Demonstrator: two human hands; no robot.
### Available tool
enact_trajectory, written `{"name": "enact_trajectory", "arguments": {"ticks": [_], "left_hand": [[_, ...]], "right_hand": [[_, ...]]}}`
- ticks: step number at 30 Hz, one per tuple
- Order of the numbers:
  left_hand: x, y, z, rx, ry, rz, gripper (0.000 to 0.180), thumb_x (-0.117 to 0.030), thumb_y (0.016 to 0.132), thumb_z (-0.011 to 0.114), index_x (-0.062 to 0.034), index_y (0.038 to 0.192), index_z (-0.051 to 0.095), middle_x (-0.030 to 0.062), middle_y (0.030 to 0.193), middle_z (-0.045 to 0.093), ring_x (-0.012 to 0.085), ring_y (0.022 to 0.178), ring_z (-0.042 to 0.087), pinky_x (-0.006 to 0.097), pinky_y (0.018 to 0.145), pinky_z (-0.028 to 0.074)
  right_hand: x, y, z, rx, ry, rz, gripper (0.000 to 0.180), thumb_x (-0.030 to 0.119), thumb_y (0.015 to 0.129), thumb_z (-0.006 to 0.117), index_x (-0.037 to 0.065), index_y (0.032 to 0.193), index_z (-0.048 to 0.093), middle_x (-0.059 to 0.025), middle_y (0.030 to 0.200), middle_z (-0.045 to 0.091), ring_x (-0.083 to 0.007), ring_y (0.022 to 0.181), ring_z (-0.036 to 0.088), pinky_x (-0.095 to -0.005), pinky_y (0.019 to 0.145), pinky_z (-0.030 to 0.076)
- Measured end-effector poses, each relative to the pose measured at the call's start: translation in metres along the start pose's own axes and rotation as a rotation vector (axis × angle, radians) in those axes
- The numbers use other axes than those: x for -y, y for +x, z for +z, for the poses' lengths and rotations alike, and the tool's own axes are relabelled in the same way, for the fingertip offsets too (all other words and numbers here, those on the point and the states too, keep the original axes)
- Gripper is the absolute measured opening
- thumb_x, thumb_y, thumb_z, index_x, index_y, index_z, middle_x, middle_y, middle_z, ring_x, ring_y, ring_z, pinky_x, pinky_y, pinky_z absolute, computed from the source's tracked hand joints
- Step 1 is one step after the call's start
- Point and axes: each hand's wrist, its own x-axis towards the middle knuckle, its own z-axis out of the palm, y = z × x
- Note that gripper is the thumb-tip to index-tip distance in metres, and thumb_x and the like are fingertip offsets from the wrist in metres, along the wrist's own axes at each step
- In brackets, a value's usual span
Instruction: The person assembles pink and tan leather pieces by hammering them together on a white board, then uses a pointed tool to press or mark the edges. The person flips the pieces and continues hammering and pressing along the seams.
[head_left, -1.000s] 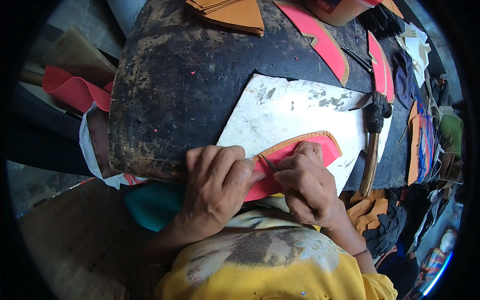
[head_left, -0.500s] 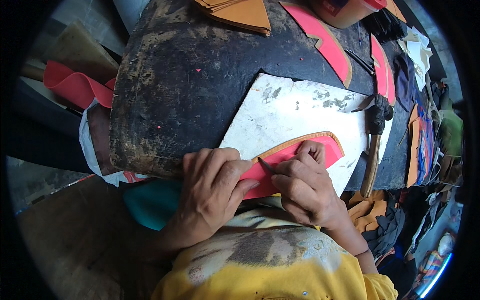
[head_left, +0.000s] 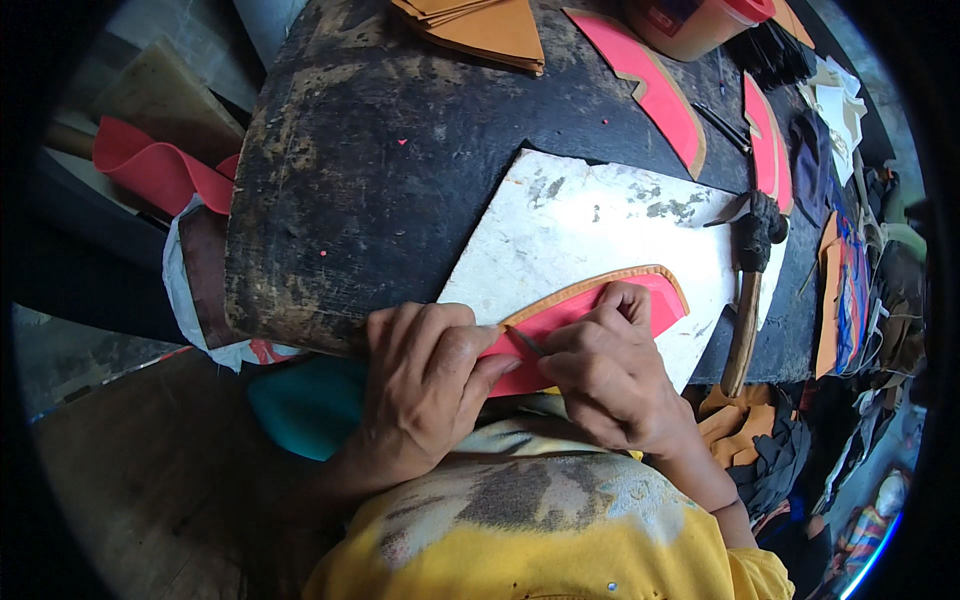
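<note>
On the white slab [head_left: 600, 215], both hands' curled fingers [head_left: 440, 330] pinch the red leather piece [head_left: 590, 315].

A shaped piece [head_left: 640, 300] is lying on the slab [head_left: 600, 220], which is sitting on the workbench [head_left: 380, 170]; both hands, left [head_left: 425, 385] and right [head_left: 610, 375], are resting at its near edge, a hammer [head_left: 748, 290] lying to its right, a stack of cut sheets [head_left: 490, 30] behind

We see a matt pink leather piece [head_left: 590, 315] with a tan edge on a scuffed white slab [head_left: 590, 215], the dark wooden counter [head_left: 390, 170] rough at ten o'clock.
</note>
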Motion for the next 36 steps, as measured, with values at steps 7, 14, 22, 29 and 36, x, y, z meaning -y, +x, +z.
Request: {"name": "enact_trajectory", "arguments": {"ticks": [7,14,22,29,36], "left_hand": [[-0.004,-0.005,0.005,-0.071,0.027,-0.157,0.039,-0.018,0.074,0.085,-0.0064,0.105,0.064,0.0064,0.086,0.065,0.0249,0.074,0.063,0.039,0.072,0.042],[-0.003,-0.001,-0.002,-0.035,-0.056,-0.158,0.033,-0.015,0.078,0.083,-0.0077,0.106,0.066,0.0062,0.088,0.069,0.0255,0.073,0.065,0.038,0.069,0.043],[-0.011,0.003,-0.017,-0.038,-0.208,-0.258,0.027,0.001,0.08,0.075,-0.0033,0.104,0.063,0.0128,0.09,0.067,0.0296,0.075,0.067,0.039,0.065,0.053],[0.028,0.01,-0.023,-0.271,0.192,0.481,0.027,-0.003,0.081,0.071,-0.0075,0.105,0.058,0.0128,0.114,0.062,0.0307,0.105,0.062,0.046,0.083,0.05],[0.053,0.002,0.001,-0.302,0.054,0.382,0.022,0.004,0.084,0.065,-0.0062,0.102,0.058,0.0186,0.124,0.059,0.0386,0.119,0.06,0.05,0.095,0.053]], "right_hand": [[0.0,-0.01,-0.004,-0.387,0.155,0.107,0.022,0.015,0.089,0.064,0.003,0.106,0.063,-0.0119,0.098,0.064,-0.0244,0.088,0.057,-0.0384,0.084,0.043],[-0.021,-0.032,-0.016,-0.645,-0.029,0.559,0.025,0.01,0.101,0.06,-0.003,0.122,0.064,-0.0147,0.114,0.068,-0.0228,0.105,0.063,-0.0332,0.093,0.047],[-0.01,-0.024,-0.03,-0.486,0.171,0.634,0.033,0.0,0.095,0.063,0.0,0.128,0.063,-0.0108,0.102,0.061,-0.0187,0.095,0.059,-0.0292,0.087,0.046],[-0.012,-0.029,-0.03,-0.52,0.257,0.419,0.023,-0.013,0.085,0.064,0.002,0.101,0.07,-0.0136,0.115,0.057,-0.0236,0.109,0.06,-0.032,0.093,0.05],[-0.024,-0.044,-0.02,-0.508,0.227,0.187,0.029,-0.023,0.078,0.053,0.0,0.091,0.065,-0.0208,0.126,0.054,-0.0355,0.123,0.061,-0.0417,0.099,0.054]]}}
